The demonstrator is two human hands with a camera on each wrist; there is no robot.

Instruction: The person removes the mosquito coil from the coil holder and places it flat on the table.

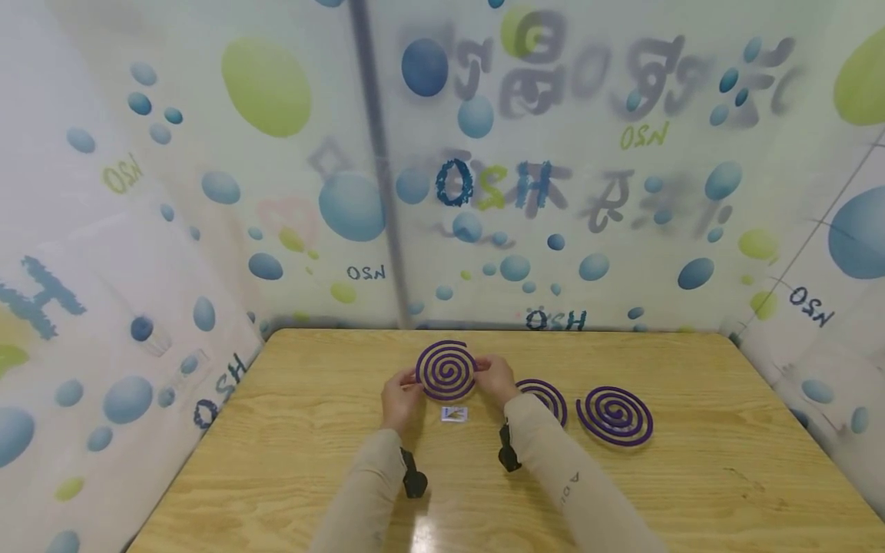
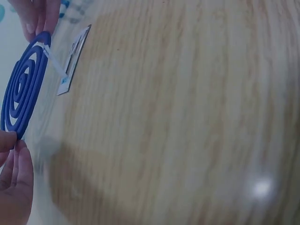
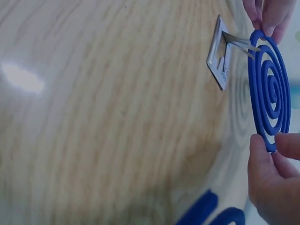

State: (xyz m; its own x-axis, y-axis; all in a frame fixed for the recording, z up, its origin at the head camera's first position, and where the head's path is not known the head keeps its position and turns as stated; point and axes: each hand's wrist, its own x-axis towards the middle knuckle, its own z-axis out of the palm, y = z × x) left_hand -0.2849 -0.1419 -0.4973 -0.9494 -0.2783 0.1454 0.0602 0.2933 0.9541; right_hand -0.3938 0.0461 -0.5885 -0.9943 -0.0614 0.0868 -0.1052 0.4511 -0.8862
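Note:
A purple mosquito coil [image 1: 449, 372] is held up near the back of the table, its spiral face toward the head camera. My left hand [image 1: 399, 401] pinches its left edge between thumb and fingers, and my right hand [image 1: 496, 378] pinches the right edge. Below the coil lies a small flat metal coil stand [image 1: 454, 414]. In the right wrist view, raised prongs of that stand [image 3: 213, 52] reach up to the coil [image 3: 254, 89] near my left fingers, overlapping its outer ring. The left wrist view shows the coil [image 2: 33, 89] tilted on edge between both hands.
Partly behind my right forearm lies a second coil [image 1: 561, 403]. A third coil [image 1: 615, 415] rests farther right on the wooden table [image 1: 311, 430]. A printed curtain [image 1: 588, 230] rises behind the table's back edge and along its sides.

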